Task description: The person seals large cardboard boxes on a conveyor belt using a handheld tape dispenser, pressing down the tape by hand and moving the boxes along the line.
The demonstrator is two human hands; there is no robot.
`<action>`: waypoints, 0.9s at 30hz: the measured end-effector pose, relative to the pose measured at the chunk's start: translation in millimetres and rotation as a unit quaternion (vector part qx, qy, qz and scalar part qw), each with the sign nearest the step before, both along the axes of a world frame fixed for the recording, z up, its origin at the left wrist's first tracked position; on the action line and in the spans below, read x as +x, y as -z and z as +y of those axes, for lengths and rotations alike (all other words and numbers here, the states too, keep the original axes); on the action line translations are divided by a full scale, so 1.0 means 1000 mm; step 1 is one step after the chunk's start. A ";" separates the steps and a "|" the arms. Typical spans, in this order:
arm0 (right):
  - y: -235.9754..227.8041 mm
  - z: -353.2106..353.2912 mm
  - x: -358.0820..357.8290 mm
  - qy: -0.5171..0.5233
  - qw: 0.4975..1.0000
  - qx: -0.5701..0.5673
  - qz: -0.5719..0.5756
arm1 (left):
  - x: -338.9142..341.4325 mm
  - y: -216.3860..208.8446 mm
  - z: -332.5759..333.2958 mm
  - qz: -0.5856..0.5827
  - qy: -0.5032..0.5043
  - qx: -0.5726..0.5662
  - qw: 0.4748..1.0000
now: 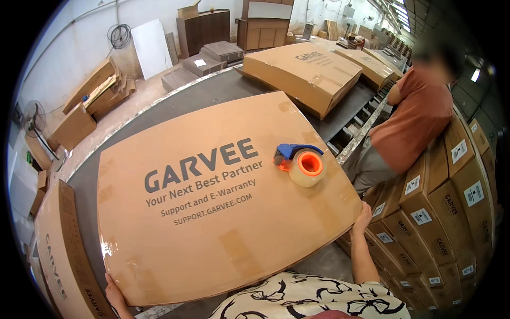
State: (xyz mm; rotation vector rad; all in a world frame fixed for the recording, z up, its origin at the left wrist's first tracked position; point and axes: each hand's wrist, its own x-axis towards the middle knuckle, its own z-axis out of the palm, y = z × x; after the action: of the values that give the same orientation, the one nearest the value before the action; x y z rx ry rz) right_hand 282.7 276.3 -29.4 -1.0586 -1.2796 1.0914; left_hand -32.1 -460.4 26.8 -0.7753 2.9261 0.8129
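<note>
A large flat cardboard box lies in front of me on the dark conveyor, with dark printing on its top and strips of clear tape near its edges. My left hand grips its near left corner; the fingers show only in part. On the right side, my right hand holds the edge near the right corner, some fingers hidden behind the carton. A tape dispenser with a blue handle, orange hub and a clear roll rests on the box top, right of the printing. Neither hand touches it.
More cartons lie farther along the conveyor. A person in a rust-coloured shirt stands at its right side. Stacked labelled cartons rise at my right. Another carton stands on edge at the left. A fan is by the wall.
</note>
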 end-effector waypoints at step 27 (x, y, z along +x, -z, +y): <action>-0.109 0.096 -0.336 -0.282 0.714 0.490 -0.413 | 0.275 -0.021 0.142 0.012 0.016 0.025 0.999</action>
State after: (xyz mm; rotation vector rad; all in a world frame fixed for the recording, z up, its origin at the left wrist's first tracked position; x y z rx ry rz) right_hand -53.0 372.1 79.6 -0.2408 -2.6115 0.0922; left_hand 243.0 -317.9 47.5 -0.7197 2.9180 0.8950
